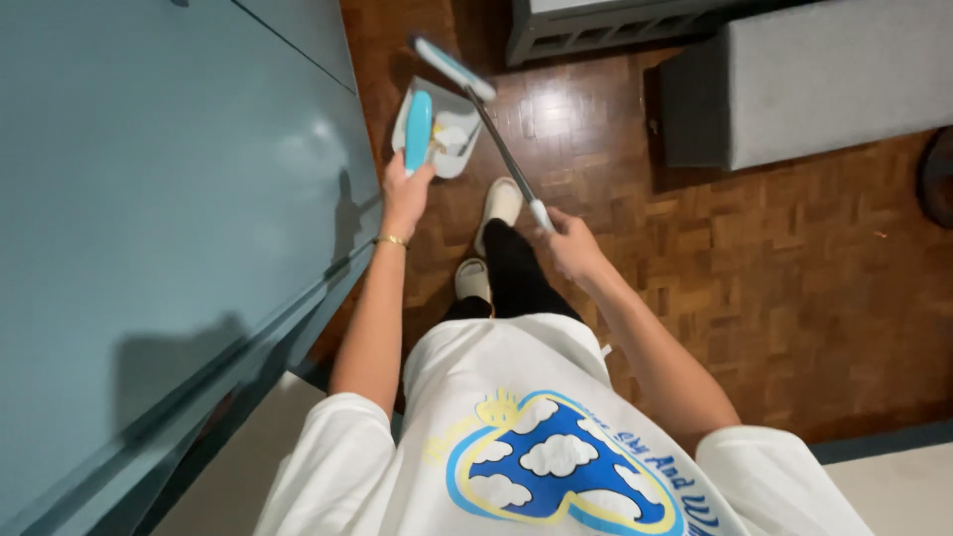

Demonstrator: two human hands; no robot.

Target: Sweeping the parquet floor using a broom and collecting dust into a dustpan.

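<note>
My left hand [405,194] grips the light blue handle [418,129] of a white dustpan [459,159] that rests on the wooden floor ahead of my feet. Bits of debris lie in the pan. My right hand [571,243] holds the thin metal pole of a broom [506,149], whose blue and white head [453,67] sits at the far edge of the dustpan. My white slippers [491,238] stand just behind the pan.
A teal glass-fronted cabinet [149,218] fills the left side. A grey upholstered block [814,84] and a dark slatted unit [586,30] stand at the top right. Parquet floor [794,298] spreads to the right. A pale ledge [893,486] sits at the bottom right.
</note>
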